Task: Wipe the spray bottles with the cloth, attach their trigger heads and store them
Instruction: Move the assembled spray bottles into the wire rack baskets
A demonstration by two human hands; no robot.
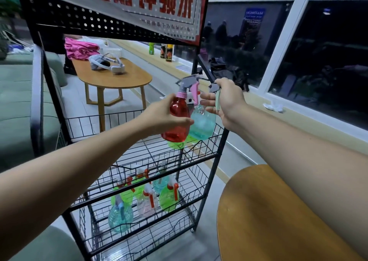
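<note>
Two hands are each gripping a bottle: the left hand [159, 115] is wrapping thumb and fingers round the belly of the red bottle [178, 125], and the right hand [227, 103] is clasping the teal bottle [203, 125] by its neck, just under the trigger. Both bottles are wearing trigger heads, the red one a grey-and-pink head [189, 82], so I judge wiping and fitting are done for this pair and this is the storing step. The bottles are touching side by side and hanging just above the top basket [103, 119] of the black wire rack [221, 153]. They are being kept upright, probably so they go down standing without toppling the green bottle [176, 144] sitting beneath them at six o'clock. Lower, at seven o'clock, a cluster of finished bottles [143, 193] is standing on another shelf. A red-and-white sign [139, 1] is hanging on the perforated panel at twelve o'clock. Beyond the rack at ten o'clock, a wooden table [127, 79] is carrying a white headset [107, 62] and folded pink cloths [81, 48]; whether one is the wiping cloth I cannot tell. Dark windows [318, 51] are running along at two o'clock. A grey-green sofa [18, 101] is sitting at nine, and another wooden tabletop [268, 211] is jutting in at five over pale floor tiles.
</note>
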